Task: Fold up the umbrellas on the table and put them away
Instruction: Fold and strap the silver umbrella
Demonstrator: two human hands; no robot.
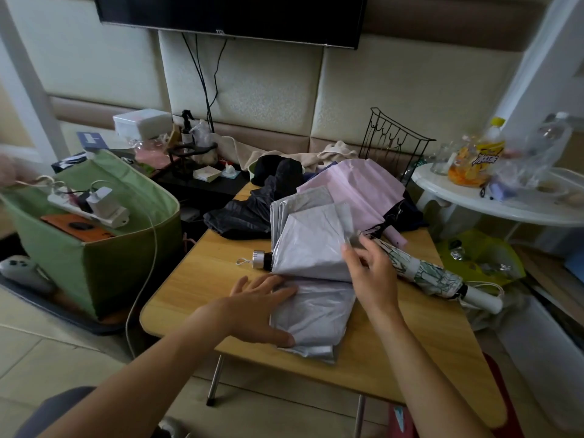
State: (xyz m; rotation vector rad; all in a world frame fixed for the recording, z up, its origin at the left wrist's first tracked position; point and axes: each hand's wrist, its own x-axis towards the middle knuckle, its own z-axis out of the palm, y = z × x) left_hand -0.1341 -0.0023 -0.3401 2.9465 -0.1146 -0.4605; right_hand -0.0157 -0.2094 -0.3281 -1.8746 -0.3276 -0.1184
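Silver-grey fabric of a collapsed folding umbrella (311,273) lies mid-table, half pleated, its canopy loose and creased.

Best to keep the left hand (262,306) flat on the near panels while the right hand (371,270) pinches each fold taut toward the silver handle cap (259,259); pink (357,188), dark (249,210) and rolled floral (433,275) umbrellas lie behind on the wooden table (196,279).

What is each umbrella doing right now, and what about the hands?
Silver umbrella: collapsed, canopy loose, half folded.
Pink umbrella: collapsed, canopy loose.
Dark umbrella: crumpled, unfolded.
Patterned umbrella: rolled up.
Left hand: flat, pressing the silver canopy.
Right hand: pinching a silver flap.
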